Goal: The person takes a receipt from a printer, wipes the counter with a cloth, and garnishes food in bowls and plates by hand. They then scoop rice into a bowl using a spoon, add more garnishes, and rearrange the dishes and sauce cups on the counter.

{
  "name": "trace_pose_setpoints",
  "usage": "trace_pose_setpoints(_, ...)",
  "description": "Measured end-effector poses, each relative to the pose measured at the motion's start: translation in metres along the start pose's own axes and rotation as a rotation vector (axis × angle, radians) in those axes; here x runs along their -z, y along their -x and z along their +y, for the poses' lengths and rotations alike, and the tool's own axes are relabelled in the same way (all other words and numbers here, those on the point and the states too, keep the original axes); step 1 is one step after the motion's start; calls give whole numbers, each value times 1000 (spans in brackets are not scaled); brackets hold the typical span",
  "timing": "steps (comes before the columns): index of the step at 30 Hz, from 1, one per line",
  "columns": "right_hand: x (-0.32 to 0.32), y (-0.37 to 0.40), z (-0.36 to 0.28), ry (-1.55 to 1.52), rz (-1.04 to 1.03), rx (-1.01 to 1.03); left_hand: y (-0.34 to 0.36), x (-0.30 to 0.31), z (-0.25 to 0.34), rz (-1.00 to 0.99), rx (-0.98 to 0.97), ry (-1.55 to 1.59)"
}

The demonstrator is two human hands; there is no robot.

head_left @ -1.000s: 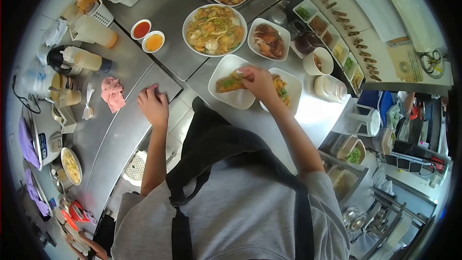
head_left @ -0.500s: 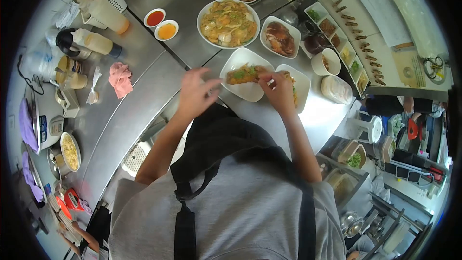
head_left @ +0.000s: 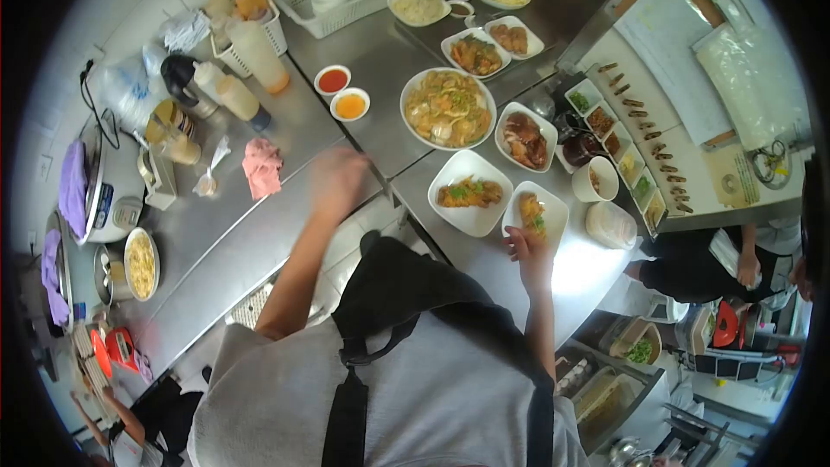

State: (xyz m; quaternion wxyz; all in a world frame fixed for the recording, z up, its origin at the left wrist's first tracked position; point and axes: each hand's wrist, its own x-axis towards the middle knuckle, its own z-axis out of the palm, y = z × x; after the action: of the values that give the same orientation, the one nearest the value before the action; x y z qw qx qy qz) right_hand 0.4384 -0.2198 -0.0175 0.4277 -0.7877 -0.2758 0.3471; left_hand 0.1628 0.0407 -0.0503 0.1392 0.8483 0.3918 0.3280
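My left hand (head_left: 340, 183) is smeared by motion over the steel counter, to the right of a crumpled pink cloth (head_left: 262, 169); its fingers cannot be made out. At the near edge of a white dish (head_left: 558, 199) is my right hand (head_left: 531, 251), with loosely bent fingers and nothing seen in them. That dish holds a browned piece of food (head_left: 533, 214) with green garnish. Just left of it, a square white dish (head_left: 475, 223) carries a similar browned, garnished piece (head_left: 469, 194). Neither hand touches this second dish.
Behind stand a large bowl of noodle-like food (head_left: 448, 108), a dish of dark glazed meat (head_left: 525, 140) and two small sauce bowls (head_left: 350, 105). Garnish containers (head_left: 616, 143) line the right side. Squeeze bottles (head_left: 242, 99) stand left. Another person (head_left: 743, 259) is at the far right.
My right hand has left the garnished piece in the square dish and moved right and down to the other dish. My left hand has moved away from the square dish. The view has shifted.
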Motion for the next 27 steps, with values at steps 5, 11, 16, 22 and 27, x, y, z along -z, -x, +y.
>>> trace_pose_setpoints(5,-30,2,-28,-200,-113,74,34,16,-155,187,302,-571)
trace_pose_setpoints(11,-149,-24,-78,-61,-592,210,27,30,-194,103,566,509)
trace_pose_setpoints(16,-261,-40,-92,-508,-733,2,28,86,-55,-424,720,1107)
trace_pose_setpoints(22,-316,-45,-103,-366,-677,41,37,102,-56,-233,185,467)
trace_pose_setpoints(27,-350,-28,-128,-775,-757,-259,44,120,-68,-265,438,917)
